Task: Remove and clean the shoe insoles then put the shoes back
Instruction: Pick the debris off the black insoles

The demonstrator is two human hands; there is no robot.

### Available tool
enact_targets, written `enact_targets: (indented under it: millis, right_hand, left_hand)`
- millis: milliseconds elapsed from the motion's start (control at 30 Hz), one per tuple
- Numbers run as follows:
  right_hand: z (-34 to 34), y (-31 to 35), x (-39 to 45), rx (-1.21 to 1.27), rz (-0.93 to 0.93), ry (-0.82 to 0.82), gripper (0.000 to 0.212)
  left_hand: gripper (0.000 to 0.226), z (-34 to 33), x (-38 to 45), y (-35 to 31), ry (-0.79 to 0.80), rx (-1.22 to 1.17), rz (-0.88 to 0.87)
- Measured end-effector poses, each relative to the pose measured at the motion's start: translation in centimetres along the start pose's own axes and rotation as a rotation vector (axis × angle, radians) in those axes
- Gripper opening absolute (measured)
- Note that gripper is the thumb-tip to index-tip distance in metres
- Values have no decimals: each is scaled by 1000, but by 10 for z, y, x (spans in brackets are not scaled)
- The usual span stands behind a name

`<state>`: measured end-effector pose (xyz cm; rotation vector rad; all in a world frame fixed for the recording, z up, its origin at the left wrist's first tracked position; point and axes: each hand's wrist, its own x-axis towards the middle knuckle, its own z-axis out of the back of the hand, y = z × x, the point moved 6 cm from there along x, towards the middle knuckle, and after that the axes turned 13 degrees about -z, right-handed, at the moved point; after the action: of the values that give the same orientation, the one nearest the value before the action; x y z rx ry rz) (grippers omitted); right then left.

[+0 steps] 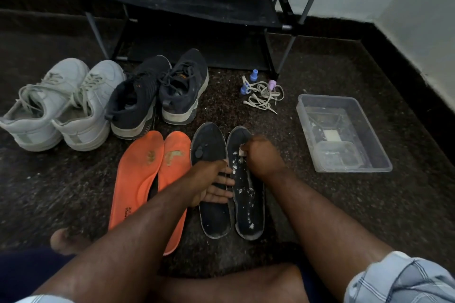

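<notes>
Partly hidden under the right hand [264, 156], a small pale thing, perhaps a sponge or cloth, shows only as a white corner at the fingers; what it is cannot be told. That hand is blurred, its fingers curled round the pale thing and pressing it on the right black insole [248, 194], which is flecked with white foam. Just left of that grip, the left hand [213, 183] lies with straight fingers flat across the left black insole [211, 179], hiding its middle. Further left, the forearm covers part of two orange insoles [138, 174].

Everything sits on a dark speckled floor [320, 204] in a corner of pale walls, with a black shoe rack [187, 5] beyond the hands. All four insoles lie side by side, long axes running away from the person, toes toward the rack. Beyond and left of the grip stand a pair of black sneakers [157, 96] and a pair of white sneakers [59, 106], heels toward the person. Right of the grip is a clear plastic tub [344, 135]; beyond it, loose laces [263, 96].
</notes>
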<state>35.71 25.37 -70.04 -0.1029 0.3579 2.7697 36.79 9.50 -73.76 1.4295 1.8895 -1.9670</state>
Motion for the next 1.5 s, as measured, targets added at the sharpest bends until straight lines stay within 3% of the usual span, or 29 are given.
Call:
enact_targets:
  millis: [367,567,700,867,1000,1133,1300,1500]
  right_hand:
    - [-1,-3,-2,27,-91,-26,25]
    - [-18,20,-8,-138,161,71,19]
    - [-8,1,-1,-199,-47,12,21]
    - [-16,21,-20,-232,96,121,38]
    - [-3,8,-18,-308,-57,62,46]
    - [-8,16,-28,-211,2,201,52]
    - [-4,9,-23,-236,-88,203,55]
    - [2,18,-32,-167,-57,242,54]
  left_hand:
    - [48,2,-1,4,42,-27,21]
    - [50,0,-3,2,20,-24,30]
    - [53,0,-3,2,17,-16,28]
    - [54,0,0,4,5,-13,32]
    - [57,1,0,4,-1,-15,31]
    - [60,0,0,3,-1,-15,32]
    - [64,-1,-2,2,-1,-22,34]
    - [65,-2,-2,1,0,-17,39]
